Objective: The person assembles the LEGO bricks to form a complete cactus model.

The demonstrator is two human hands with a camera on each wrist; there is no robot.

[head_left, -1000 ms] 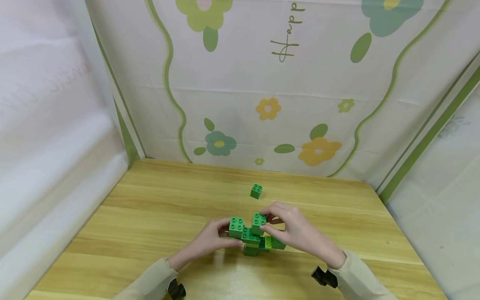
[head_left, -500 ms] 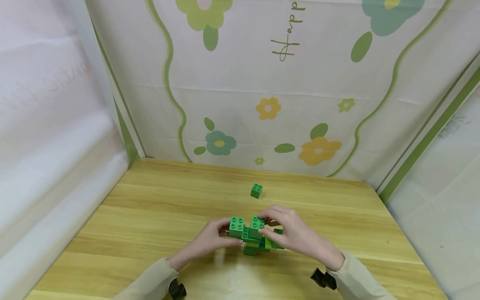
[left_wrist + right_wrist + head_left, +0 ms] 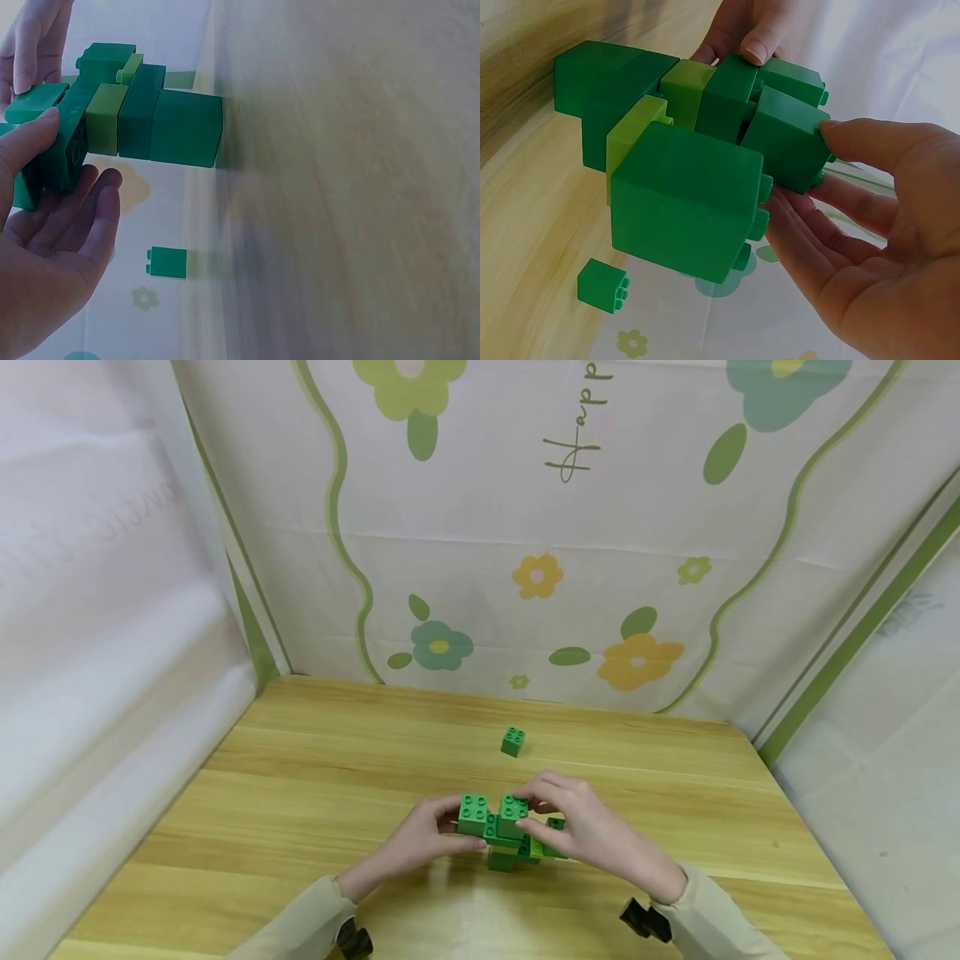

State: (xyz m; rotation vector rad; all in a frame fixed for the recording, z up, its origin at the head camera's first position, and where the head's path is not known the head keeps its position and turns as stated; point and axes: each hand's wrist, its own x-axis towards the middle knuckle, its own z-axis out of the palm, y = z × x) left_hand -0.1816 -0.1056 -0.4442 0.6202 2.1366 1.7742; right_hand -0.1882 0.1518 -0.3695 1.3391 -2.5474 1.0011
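A stack of green and lime toy building bricks (image 3: 139, 112) stands on the table between my hands in the head view. My left hand (image 3: 422, 837) holds its upper left part, thumb in front and fingers behind, near a square green brick (image 3: 473, 812) on top. My right hand (image 3: 581, 817) pinches a second square green brick (image 3: 513, 814) between thumb and fingers. In the right wrist view, that pinched brick (image 3: 786, 139) sits slightly tilted against the long green brick (image 3: 727, 94), with a dark gap between them. Another large green brick (image 3: 682, 199) sits on a lime brick lower in the stack.
A loose green brick (image 3: 513, 742) lies on the wooden table (image 3: 322, 752) beyond the hands. White fabric walls (image 3: 480, 527) with printed flowers enclose the table's back and sides. Small black devices (image 3: 647, 919) are strapped at both cuffs.
My right hand has moved slightly left and down, setting its pinched brick lower onto the long brick beside the other top brick. My left hand has stayed put.
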